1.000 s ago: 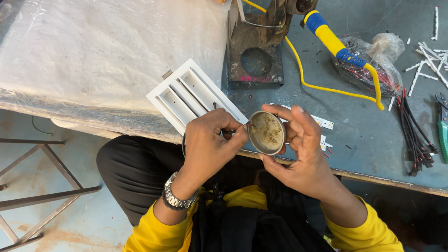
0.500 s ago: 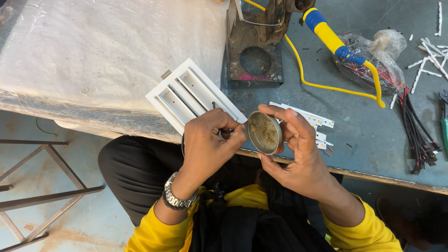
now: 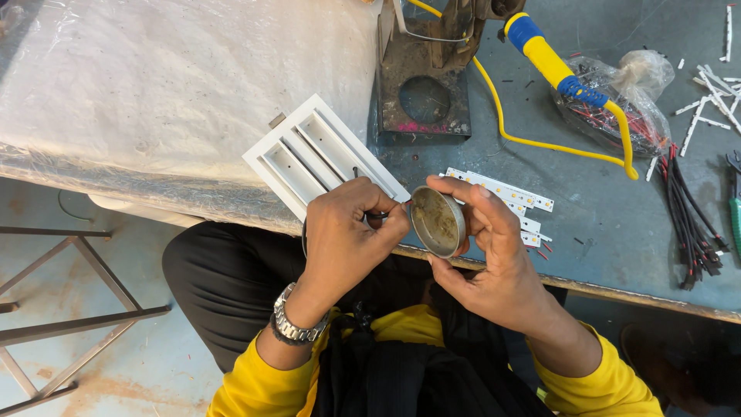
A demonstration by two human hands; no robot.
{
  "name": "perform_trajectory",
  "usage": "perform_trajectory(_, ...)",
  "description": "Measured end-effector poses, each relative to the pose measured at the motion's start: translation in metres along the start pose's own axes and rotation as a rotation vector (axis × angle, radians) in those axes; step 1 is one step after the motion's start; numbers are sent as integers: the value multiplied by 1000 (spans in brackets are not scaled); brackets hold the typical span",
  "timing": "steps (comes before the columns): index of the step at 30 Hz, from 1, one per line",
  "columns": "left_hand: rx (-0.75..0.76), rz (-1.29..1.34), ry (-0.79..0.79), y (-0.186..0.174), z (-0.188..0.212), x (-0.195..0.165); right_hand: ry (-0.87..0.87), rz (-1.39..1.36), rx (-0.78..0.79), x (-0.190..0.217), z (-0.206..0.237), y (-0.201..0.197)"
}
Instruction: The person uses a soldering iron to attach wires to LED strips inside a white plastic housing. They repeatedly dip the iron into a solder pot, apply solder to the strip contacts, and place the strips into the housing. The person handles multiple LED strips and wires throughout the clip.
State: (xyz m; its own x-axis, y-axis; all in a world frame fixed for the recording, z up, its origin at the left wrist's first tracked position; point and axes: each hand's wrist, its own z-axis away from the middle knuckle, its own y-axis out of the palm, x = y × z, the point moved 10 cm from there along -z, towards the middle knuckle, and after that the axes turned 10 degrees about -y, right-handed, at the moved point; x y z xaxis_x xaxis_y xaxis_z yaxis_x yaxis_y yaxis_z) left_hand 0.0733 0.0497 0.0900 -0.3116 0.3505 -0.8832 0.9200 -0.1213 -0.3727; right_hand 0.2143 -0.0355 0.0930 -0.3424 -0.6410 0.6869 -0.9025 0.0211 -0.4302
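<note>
My right hand [image 3: 494, 255] holds a small round metal tin [image 3: 437, 222] tilted toward me, with brownish paste inside. My left hand [image 3: 347, 235], with a metal watch on its wrist, is closed around a thin dark wire [image 3: 378, 216] whose tip sits at the tin's left rim. Both hands hover over the front edge of the blue-grey workbench [image 3: 602, 232]. Just behind the tin lie white LED strip boards [image 3: 509, 193]. A white slotted plastic frame [image 3: 316, 158] lies behind my left hand.
A rusty metal stand [image 3: 424, 85] stands at the back. A yellow-and-blue soldering iron [image 3: 552, 62] with a yellow cord lies beside a plastic bag of wires [image 3: 617, 104]. Black wires [image 3: 691, 224] sit at right. Clear plastic sheeting [image 3: 154, 93] covers the left.
Both hands with the tin have shifted slightly left and nearer the bench edge. The tin has tilted more on edge, uncovering more of the LED strip boards.
</note>
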Motion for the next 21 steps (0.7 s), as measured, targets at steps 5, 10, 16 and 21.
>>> perform_trajectory(5,1,-9,12,1,-1,0,-4,-7,5,0,1,1)
perform_trajectory(10,2,1,13,1,0,1,-6,-4,8,-2,2,2)
perform_trajectory(16,1,6,8,2,0,2,11,-14,8,-5,4,3)
perform_trajectory(21,0,32,5,-1,0,3,64,-3,-26,-9,4,0)
